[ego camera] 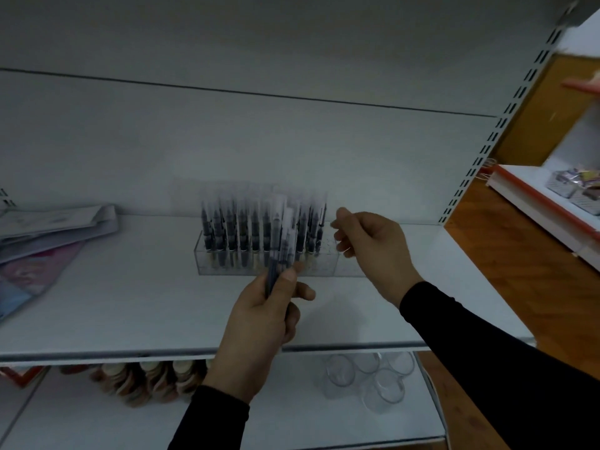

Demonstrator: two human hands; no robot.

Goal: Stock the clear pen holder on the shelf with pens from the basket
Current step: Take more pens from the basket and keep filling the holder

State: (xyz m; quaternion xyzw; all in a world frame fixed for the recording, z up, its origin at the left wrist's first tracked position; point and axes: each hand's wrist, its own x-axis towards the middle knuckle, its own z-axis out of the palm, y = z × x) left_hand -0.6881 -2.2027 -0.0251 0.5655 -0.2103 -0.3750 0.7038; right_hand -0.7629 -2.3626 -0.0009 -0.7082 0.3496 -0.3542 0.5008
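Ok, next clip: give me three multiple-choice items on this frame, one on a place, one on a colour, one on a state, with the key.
1. Where does the clear pen holder stand?
A. on the white shelf, near the middle
B. on the lower shelf beside the glass cups
C. on the wooden floor

2. What colour are the person's sleeves?
A. white
B. red
C. black

3. What is the left hand doing?
A. lying flat on the shelf
B. gripping a bunch of pens
C. hanging with nothing in it

Key:
1 A: the holder sits on the upper white board, in front of the back wall.
2 C: both forearms are covered in black fabric.
3 B: its fingers and thumb curl round several pens held upright in front of the holder, while the right hand hovers at the holder's right end.
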